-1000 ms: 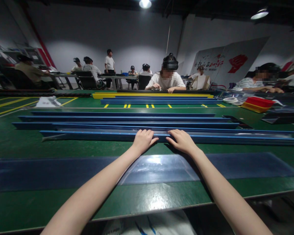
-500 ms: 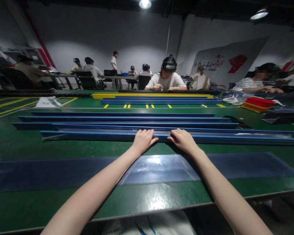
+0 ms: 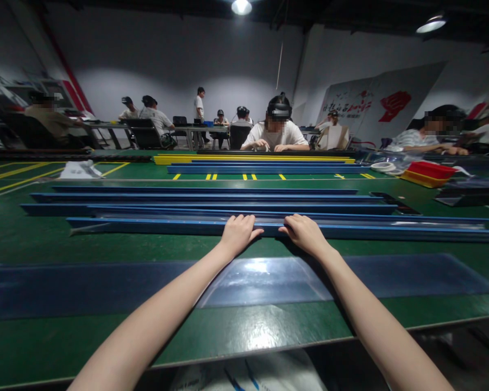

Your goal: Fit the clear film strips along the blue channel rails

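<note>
A long blue plastic channel (image 3: 155, 225) lies crosswise on the green table, nearest to me of several such channels. My left hand (image 3: 239, 234) is closed over its near wall, fingers hooked over the top and thumb along the front. My right hand (image 3: 305, 232) grips the same channel a short way to the right, its thumb pointing towards the left one. Both hands' fingertips are hidden inside the channel. Under my forearms a clear, bluish plastic sheet (image 3: 264, 278) lies flat along the table.
Behind are more blue channels (image 3: 212, 199), then yellow strips (image 3: 252, 158). A dark phone-like slab (image 3: 403, 206), a red and yellow tray (image 3: 428, 174) and white rings (image 3: 382, 166) lie to the right. A white crumpled thing (image 3: 80, 170) is at left. A co-worker (image 3: 277, 133) sits opposite.
My hands and the channels have stayed in place. In the background, a standing person has shifted slightly to the right.
</note>
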Demonstrator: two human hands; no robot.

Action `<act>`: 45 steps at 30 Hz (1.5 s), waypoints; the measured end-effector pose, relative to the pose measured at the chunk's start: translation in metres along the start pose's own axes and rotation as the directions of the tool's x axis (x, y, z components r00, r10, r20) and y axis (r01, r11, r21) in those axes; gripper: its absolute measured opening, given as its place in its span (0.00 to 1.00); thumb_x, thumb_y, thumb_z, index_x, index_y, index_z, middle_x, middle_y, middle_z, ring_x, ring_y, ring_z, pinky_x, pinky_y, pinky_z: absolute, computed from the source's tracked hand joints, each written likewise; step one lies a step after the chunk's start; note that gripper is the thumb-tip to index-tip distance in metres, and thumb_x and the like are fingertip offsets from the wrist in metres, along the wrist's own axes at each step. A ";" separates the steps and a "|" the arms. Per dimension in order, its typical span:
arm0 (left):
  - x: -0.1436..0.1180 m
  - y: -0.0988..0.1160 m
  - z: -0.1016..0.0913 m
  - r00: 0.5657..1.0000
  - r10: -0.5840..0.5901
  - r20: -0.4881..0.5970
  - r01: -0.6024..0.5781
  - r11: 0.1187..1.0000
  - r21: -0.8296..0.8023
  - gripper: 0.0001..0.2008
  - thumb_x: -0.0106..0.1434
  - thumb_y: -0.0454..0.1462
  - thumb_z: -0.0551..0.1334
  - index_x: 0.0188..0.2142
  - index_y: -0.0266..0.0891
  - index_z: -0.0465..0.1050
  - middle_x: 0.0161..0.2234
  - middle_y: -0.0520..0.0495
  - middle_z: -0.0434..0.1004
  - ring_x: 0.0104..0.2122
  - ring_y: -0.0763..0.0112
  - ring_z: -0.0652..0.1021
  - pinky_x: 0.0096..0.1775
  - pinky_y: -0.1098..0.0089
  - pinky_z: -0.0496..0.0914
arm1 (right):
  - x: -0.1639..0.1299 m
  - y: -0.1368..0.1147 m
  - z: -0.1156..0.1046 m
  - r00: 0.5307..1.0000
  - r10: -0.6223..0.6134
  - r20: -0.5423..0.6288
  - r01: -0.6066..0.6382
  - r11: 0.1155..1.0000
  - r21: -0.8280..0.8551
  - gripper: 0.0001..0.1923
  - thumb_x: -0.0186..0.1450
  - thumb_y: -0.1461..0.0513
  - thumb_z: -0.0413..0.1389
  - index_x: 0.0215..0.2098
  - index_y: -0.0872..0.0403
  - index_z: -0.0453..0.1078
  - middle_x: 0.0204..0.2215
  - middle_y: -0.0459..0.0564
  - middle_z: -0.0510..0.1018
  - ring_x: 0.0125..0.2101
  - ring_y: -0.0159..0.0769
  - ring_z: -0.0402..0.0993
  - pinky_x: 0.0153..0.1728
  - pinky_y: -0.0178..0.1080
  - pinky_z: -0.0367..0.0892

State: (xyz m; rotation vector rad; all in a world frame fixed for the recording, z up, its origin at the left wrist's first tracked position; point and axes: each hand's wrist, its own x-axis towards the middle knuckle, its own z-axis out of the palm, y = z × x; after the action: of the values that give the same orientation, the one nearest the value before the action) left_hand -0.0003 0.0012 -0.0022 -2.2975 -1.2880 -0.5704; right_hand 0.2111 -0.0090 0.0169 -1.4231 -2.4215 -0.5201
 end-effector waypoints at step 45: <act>-0.001 -0.002 0.003 0.998 0.049 -0.050 -0.050 0.999 -0.018 0.17 0.61 0.48 0.53 0.33 0.36 0.68 0.33 0.43 0.73 0.36 0.62 0.70 0.34 0.65 0.57 | 0.000 0.001 0.001 0.994 0.037 0.099 -0.041 0.998 0.039 0.17 0.66 0.53 0.43 0.37 0.54 0.67 0.38 0.53 0.75 0.39 0.38 0.68 0.37 0.36 0.58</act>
State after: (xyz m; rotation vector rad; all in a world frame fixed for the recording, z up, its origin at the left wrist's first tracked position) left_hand -0.0019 0.0025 -0.0049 -2.3096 -1.2042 -0.6217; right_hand 0.2124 -0.0082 0.0157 -1.5088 -2.4600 -0.3982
